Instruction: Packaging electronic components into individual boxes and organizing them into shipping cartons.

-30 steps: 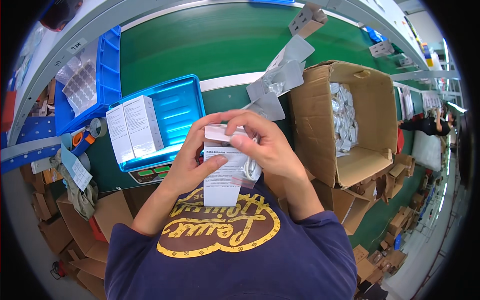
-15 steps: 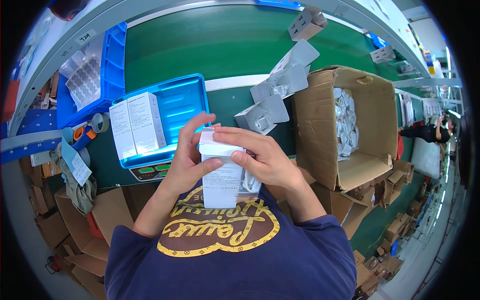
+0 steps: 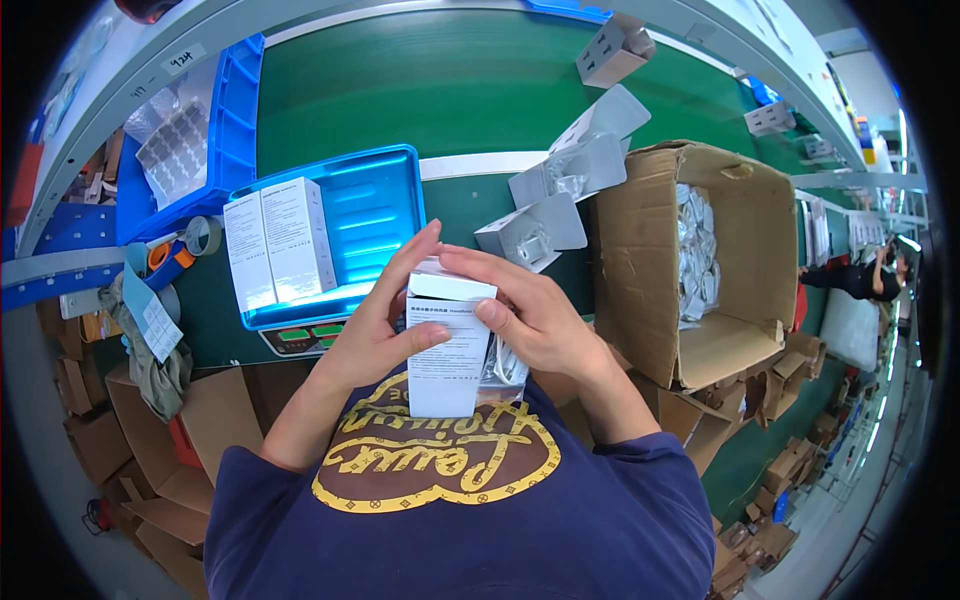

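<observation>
A white printed carton (image 3: 440,375) stands upright in front of my chest, its top flap folded nearly down over the opening. My left hand (image 3: 385,325) grips its left side, with the thumb across the front face. On the right, my right hand (image 3: 540,320) wraps the upper edge, thumb on the front near the flap and fingers over the top. Between my right palm and the carton hangs a clear bag (image 3: 505,370) with what looks like a pale cable inside; how it is held is partly hidden.
Two closed white cartons (image 3: 272,245) sit in the blue tray (image 3: 375,220) of a scale. Open white boxes (image 3: 530,235) lie right of it. A brown cardboard box (image 3: 630,260) holds several silvery packets (image 3: 695,255). At the left are a blue bin (image 3: 232,120) and tape roll (image 3: 203,236).
The carton's top flap has tipped down farther toward the front. My left fingers have moved in against the carton's top, and my right hand stays on it.
</observation>
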A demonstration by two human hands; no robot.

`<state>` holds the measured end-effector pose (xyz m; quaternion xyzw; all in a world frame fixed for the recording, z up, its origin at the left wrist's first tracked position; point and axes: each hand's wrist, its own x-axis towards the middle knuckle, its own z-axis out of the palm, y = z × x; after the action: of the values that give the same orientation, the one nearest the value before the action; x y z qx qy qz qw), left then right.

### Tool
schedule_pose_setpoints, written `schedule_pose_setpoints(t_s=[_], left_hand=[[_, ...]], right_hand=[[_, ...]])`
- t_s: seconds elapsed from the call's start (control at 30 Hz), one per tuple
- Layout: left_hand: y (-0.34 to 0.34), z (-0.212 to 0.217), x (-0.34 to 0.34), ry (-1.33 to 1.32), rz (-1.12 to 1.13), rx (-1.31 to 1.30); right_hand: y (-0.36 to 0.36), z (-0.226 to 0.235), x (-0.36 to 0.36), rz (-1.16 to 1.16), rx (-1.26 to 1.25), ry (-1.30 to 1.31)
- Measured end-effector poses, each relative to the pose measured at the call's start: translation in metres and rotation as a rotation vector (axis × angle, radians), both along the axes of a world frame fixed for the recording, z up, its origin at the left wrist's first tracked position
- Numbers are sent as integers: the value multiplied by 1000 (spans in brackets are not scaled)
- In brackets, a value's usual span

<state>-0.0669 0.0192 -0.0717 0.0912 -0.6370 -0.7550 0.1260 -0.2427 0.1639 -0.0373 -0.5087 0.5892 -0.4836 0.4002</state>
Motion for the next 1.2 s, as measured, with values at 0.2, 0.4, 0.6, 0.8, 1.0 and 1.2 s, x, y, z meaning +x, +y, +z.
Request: schedule_pose_setpoints(t_s=[0.2, 0.4, 0.6, 0.8, 1.0, 1.2], left_hand=[[1, 5, -5, -52, -56, -173], [0, 12, -5, -157, -52, -48], [8, 5, -5, -90, -26, -383], [12, -14, -1, -35, -6, -124], [14, -15, 3, 24, 332, -17], [-53, -25, 7, -149, 550, -202]], right_hand=[[-6, -5, 2, -56, -8, -87], [-7, -7, 4, -105, -6, -28], [-8, 16, -1, -33, 206, -71], [6, -8, -9, 32, 83, 62], [7, -32, 28, -291, 163, -98], [-51, -74, 55, -126, 356, -212]])
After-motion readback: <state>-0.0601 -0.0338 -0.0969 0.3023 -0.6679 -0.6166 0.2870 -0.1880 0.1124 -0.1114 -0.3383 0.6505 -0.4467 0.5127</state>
